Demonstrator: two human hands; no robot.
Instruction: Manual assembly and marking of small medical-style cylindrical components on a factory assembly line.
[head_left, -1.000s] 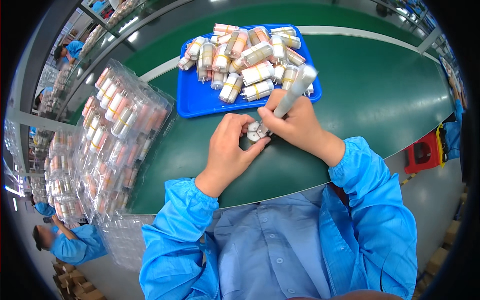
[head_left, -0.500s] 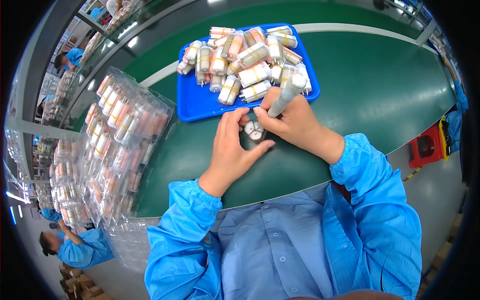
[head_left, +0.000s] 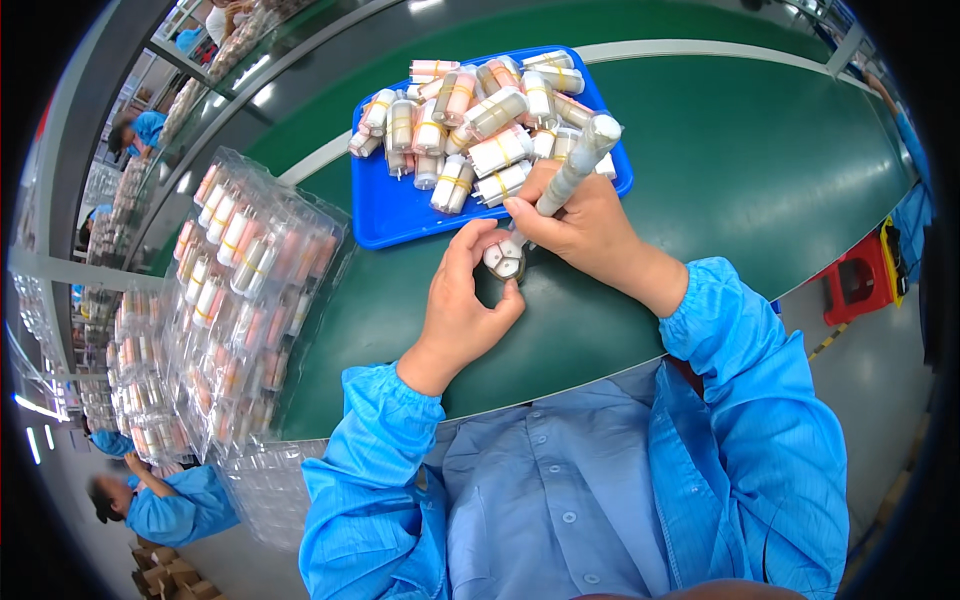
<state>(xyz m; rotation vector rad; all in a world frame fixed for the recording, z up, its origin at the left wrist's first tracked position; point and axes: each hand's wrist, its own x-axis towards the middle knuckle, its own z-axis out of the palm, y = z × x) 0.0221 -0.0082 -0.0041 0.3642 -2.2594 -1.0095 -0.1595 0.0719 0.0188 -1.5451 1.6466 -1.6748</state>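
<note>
A bundle of three white-topped cylinders [head_left: 503, 260] stands upright on the green table, its round ends facing up. My left hand [head_left: 462, 295] is closed around it, the thumb at its near right side and the fingers at its far left. In my right hand [head_left: 590, 225] is a thick, pale grey pen-shaped tool [head_left: 570, 175], gripped like a pen and slanted. Its lower tip is at the upper right edge of the bundle; whether it touches, I cannot tell.
A blue tray [head_left: 385, 225] beyond my hands holds a heap of white, grey and pink cylinder bundles [head_left: 495, 110] with yellow bands. Clear plastic trays [head_left: 235, 300] of similar bundles are stacked at left. A red stool [head_left: 860, 285] stands at right. Co-workers in blue [head_left: 180, 505] are at left.
My left thumb has drawn in from its outstretched position to the side of the bundle. The tool's tip, hidden before, now shows beside the bundle's top. The view has shifted slightly.
</note>
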